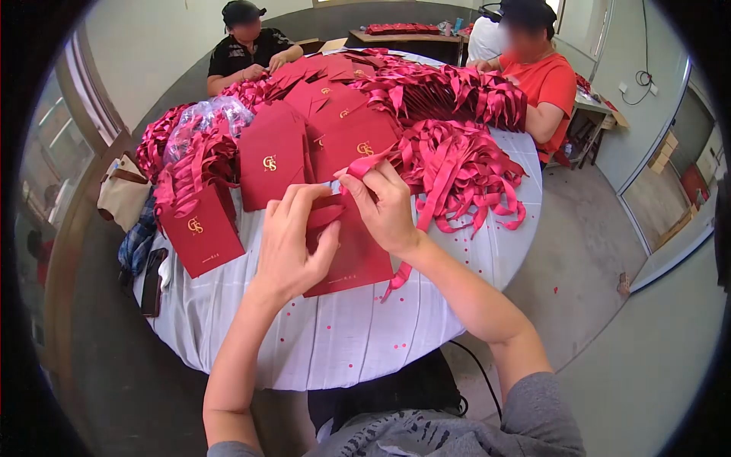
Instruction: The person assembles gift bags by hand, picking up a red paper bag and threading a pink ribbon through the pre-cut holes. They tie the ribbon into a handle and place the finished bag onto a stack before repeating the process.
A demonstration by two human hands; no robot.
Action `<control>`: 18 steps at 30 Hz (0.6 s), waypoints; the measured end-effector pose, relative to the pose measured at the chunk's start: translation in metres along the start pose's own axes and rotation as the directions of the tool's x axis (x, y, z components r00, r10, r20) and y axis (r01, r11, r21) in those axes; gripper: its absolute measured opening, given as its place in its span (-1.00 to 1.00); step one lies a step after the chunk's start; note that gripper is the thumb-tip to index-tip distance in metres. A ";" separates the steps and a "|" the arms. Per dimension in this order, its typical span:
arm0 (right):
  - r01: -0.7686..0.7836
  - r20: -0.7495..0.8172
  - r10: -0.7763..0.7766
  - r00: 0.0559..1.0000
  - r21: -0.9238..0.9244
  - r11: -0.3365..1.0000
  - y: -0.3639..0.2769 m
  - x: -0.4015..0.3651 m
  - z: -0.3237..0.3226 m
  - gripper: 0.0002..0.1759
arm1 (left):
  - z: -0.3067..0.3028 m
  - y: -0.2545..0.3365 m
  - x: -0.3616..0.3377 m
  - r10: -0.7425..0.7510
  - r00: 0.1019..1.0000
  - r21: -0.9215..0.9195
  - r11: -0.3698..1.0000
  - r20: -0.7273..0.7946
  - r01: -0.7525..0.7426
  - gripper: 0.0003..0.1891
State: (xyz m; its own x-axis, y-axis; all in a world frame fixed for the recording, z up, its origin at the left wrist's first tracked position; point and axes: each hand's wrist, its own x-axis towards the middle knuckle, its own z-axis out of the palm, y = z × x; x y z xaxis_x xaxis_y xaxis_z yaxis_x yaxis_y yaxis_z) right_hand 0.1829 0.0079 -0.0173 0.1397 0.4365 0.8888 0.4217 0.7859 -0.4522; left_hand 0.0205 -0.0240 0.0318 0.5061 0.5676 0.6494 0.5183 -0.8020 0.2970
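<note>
"Where does the red bag [354, 259] lie?"

"Right under the hands on the bench [426, 324], its long axis running away from the worker's body, mouth at the far end. The left hand [293, 247] grips its upper left side."

"And the right hand [384, 206]?"

"By the mouth's right corner, thumb and fingers pinching a pink ribbon [367, 164] just above that edge. A ribbon end [398, 280] hangs out below the wrist; I can't tell if it's the same length."

"Anything in the way?"

"Nothing I can see, though the fingers hide part of the mouth. A handled bag [199, 232] sits off to the left, a ribbon heap [464, 175] beyond the right wrist, stacked bags [274, 148] just past the fingertips."

"Farther off?"

"Two others at the bench: a person in black [266, 57] on the left, a person in red [552, 84] on the right."
</note>
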 end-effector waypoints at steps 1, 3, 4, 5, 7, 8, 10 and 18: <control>0.022 -0.005 -0.021 1.000 0.022 1.000 -0.002 0.001 0.000 -0.90 | 0.004 -0.003 0.004 -0.023 0.999 -0.005 1.000 -0.026 0.023 -0.69; 0.001 -0.004 -0.001 1.000 0.025 1.000 -0.001 0.001 -0.001 -0.89 | 0.007 -0.006 0.010 -0.028 1.000 -0.011 1.000 -0.012 0.028 -0.72; -0.022 -0.009 0.022 1.000 0.025 0.999 -0.001 0.002 -0.002 -0.88 | 0.008 -0.006 0.012 -0.030 1.000 -0.019 0.999 0.006 0.030 -0.74; -0.019 -0.012 0.020 1.000 0.023 1.000 -0.001 0.003 -0.004 -0.88 | 0.009 -0.005 0.013 -0.025 1.000 -0.019 1.000 0.005 0.026 -0.74; -0.051 0.019 0.051 0.999 0.023 0.998 -0.001 0.005 -0.007 -0.86 | 0.011 -0.002 0.013 -0.115 0.993 -0.145 0.983 0.012 0.116 -0.80; -0.048 0.019 0.048 0.999 0.022 0.999 -0.001 0.006 -0.009 -0.86 | 0.011 -0.001 0.013 -0.113 0.993 -0.146 0.983 0.010 0.114 -0.80; -0.128 0.058 0.123 0.991 0.098 0.987 -0.005 0.009 -0.011 -0.82 | 0.012 -0.001 0.010 -0.104 0.994 -0.167 0.980 0.023 0.107 -0.84; -0.649 0.359 0.541 0.760 0.390 0.653 -0.005 0.021 -0.029 -0.67 | 0.011 0.019 0.002 -0.098 0.993 -0.149 0.983 0.068 0.108 -0.89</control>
State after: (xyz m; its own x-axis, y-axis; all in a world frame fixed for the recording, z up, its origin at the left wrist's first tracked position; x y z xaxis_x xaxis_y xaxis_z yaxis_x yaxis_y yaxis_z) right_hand 0.2093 0.0005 0.0062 0.0127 0.9146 0.4041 -0.1643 0.4006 -0.9014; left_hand 0.0387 -0.0361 0.0306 0.4985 0.6551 0.5678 0.4616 -0.7549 0.4658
